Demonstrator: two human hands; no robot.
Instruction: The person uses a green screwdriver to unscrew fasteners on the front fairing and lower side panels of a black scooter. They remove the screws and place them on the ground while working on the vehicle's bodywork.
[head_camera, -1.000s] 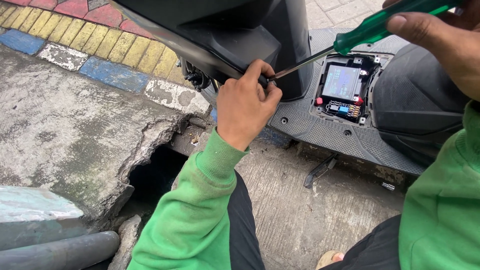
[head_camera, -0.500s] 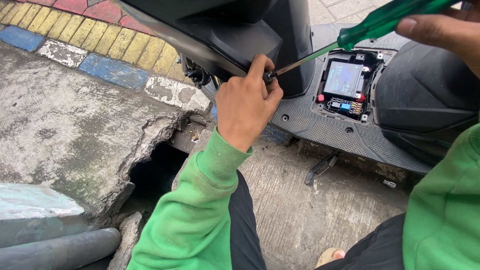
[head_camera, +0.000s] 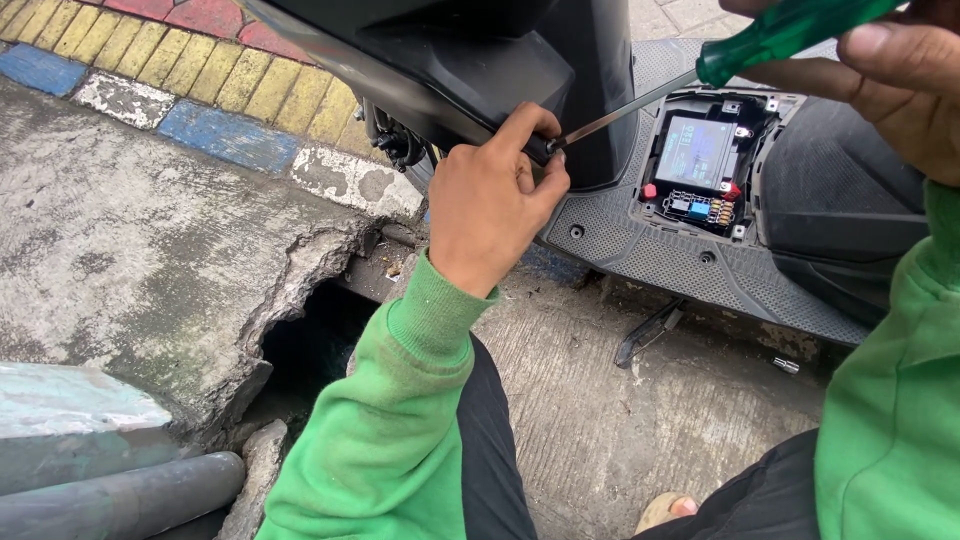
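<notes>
Two hands: both on one screwdriver (head_camera: 700, 75)
Right hand (head_camera: 890, 80): grip clenched around the green handle, above the open battery bay (head_camera: 700, 160)
Left hand (head_camera: 495, 195): fingers pinching the shaft's tip against the black scooter panel (head_camera: 480, 60), left of the bay

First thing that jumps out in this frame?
The green-handled screwdriver at top right, held by the right hand, its shaft running down-left to where the left hand pinches the tip against the scooter's black panel. Next, the open battery compartment in the footboard, right of centre. At lower left, a dark hole gapes in the broken concrete.
</notes>
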